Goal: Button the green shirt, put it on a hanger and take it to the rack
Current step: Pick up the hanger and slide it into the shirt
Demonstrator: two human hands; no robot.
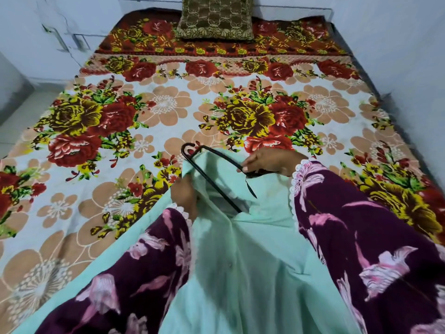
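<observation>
The pale green shirt [243, 256] hangs in front of me over the near edge of the bed, its placket with a small button facing up. A black hanger [212, 179] is partly pushed inside the collar opening, its hook sticking out at the top left. My right hand [269, 162] grips the hanger's upper arm near the collar. My left hand [184, 196] holds the shirt's left shoulder fabric, partly hidden behind the cloth. Both forearms wear purple floral sleeves.
The bed [168, 112] is covered by a floral blanket in red, yellow and peach. A brown patterned pillow [215, 18] leans against the far wall. Pale walls close in on the left and right of the bed.
</observation>
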